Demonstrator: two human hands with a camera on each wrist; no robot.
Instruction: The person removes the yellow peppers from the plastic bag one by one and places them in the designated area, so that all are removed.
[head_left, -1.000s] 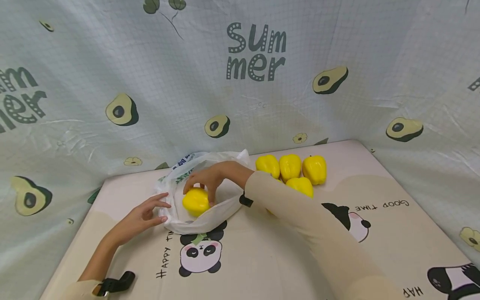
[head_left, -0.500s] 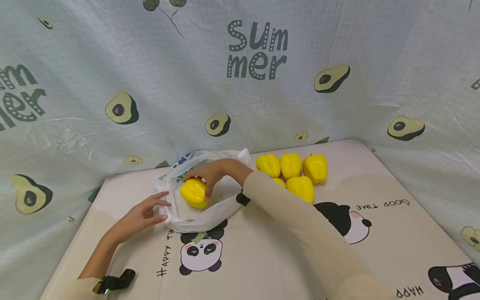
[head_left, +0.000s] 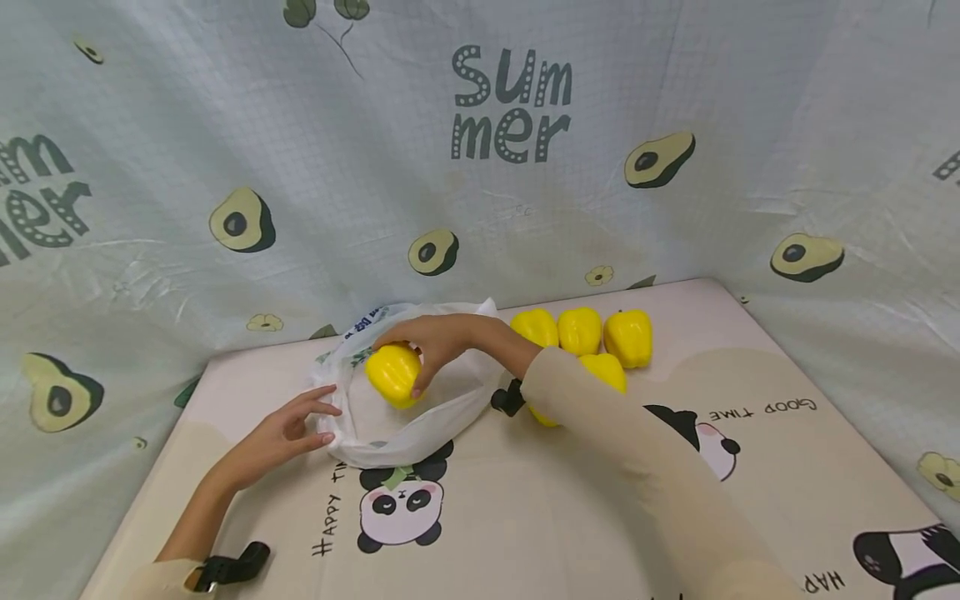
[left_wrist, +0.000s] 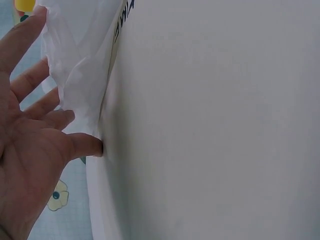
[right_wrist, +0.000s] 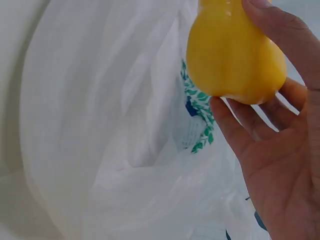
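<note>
My right hand (head_left: 442, 342) grips a yellow bell pepper (head_left: 393, 375) between thumb and fingers, over the opening of a white plastic bag (head_left: 375, 454). In the right wrist view the thumb lies on one side of the pepper (right_wrist: 235, 55) and the fingers on the other, with the bag (right_wrist: 75, 115) around it. My left hand (head_left: 281, 437) stays at the bag's left edge, fingers spread, their tips right at the plastic. The left wrist view shows those spread fingers along the crumpled bag (left_wrist: 82, 65).
Several more yellow bell peppers (head_left: 580, 332) sit right of the bag, some partly behind my right sleeve (head_left: 622, 442). The tabletop (head_left: 510, 525) carries panda prints. A hanging cloth (head_left: 337, 167) with avocado prints rises along the back.
My right hand has raised the bell pepper from low in the bag toward its opening. My left hand has kept its place at the bag's edge.
</note>
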